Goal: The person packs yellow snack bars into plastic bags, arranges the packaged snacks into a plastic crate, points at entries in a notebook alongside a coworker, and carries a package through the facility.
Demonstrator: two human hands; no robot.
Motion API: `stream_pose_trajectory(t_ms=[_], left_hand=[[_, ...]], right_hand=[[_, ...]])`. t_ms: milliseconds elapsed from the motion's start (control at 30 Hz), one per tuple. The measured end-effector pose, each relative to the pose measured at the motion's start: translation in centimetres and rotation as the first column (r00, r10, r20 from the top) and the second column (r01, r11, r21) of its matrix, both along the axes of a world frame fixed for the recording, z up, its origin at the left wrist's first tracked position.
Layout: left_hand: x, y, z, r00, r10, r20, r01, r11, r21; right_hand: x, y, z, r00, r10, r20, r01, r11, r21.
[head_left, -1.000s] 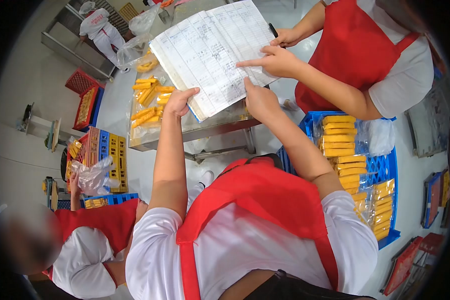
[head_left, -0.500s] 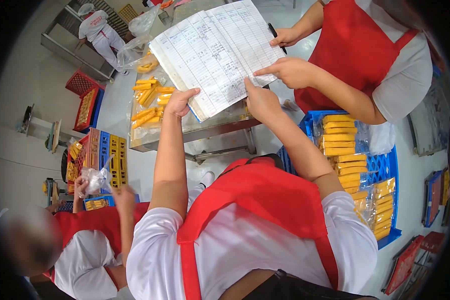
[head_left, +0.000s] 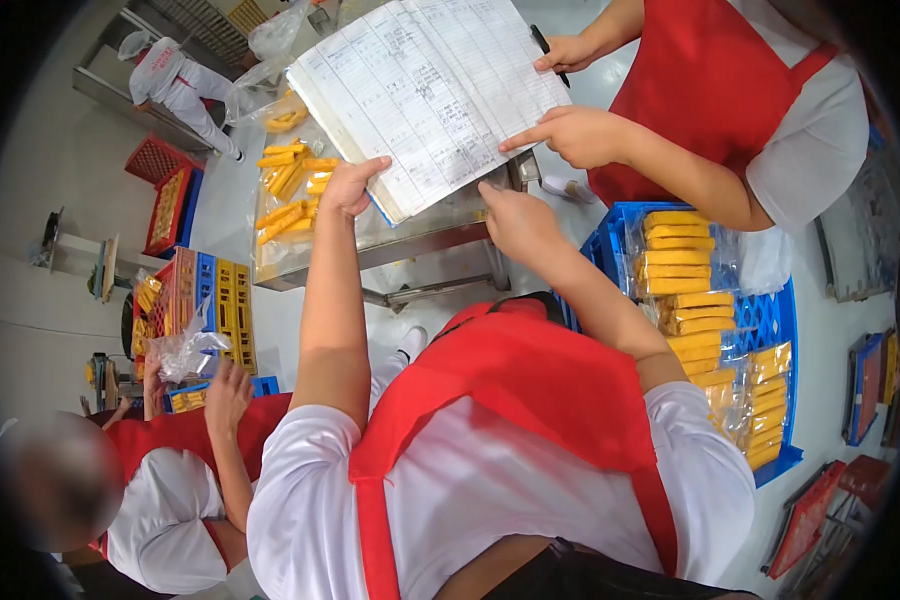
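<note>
My left hand (head_left: 353, 187) is closed on the lower left corner of an open logbook (head_left: 430, 95), thumb on top of the page. Handwritten rows and columns fill its ruled pages. Just below the book's lower edge is my right hand (head_left: 522, 222), slightly blurred, with one finger stretched out and nothing seen in it. A co-worker in a red apron grips the book's right edge with one hand (head_left: 567, 54), which also has a black pen (head_left: 542, 42). The co-worker's other hand (head_left: 575, 137) points at the lower right of the page.
Yellow stick-shaped pieces (head_left: 282, 172) lie on a metal table (head_left: 400, 258) under the book. At right a blue crate (head_left: 785, 400) holds bagged yellow pieces (head_left: 678, 255). Stacked crates (head_left: 205, 310) stand at left, where another person handles a clear plastic bag (head_left: 185, 352). A person stands farther back.
My right hand has drawn down off the page, where its finger pointed before. The logbook has shifted slightly up and left. The person at left has spread the plastic bag and lowered one hand.
</note>
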State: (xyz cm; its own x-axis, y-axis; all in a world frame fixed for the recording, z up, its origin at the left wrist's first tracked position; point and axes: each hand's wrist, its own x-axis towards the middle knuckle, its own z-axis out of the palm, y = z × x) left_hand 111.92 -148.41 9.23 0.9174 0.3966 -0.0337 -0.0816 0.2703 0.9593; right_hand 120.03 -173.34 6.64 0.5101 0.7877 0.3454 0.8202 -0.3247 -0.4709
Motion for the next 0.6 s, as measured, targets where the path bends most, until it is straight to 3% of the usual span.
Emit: stream_pose_trajectory(t_ms=[333, 400, 600], left_hand=[[0.1, 0.0, 0.0, 0.999, -0.028, 0.046, 0.028, 1.0, -0.007], [0.1, 0.2, -0.1, 0.999, -0.026, 0.044, 0.026, 1.0, -0.01], [0.1, 0.1, 0.0, 0.999, -0.02, 0.037, 0.021, 1.0, -0.01]], right_hand=[[0.1, -0.6, 0.0, 1.0, 0.015, -0.021, -0.016, 0.999, -0.037], [0.1, -0.7, 0.5, 1.0, 0.001, 0.006, -0.001, 0.997, 0.083], [0.4, -0.1, 0.3, 1.0, 0.007, 0.029, -0.008, 0.999, 0.037]])
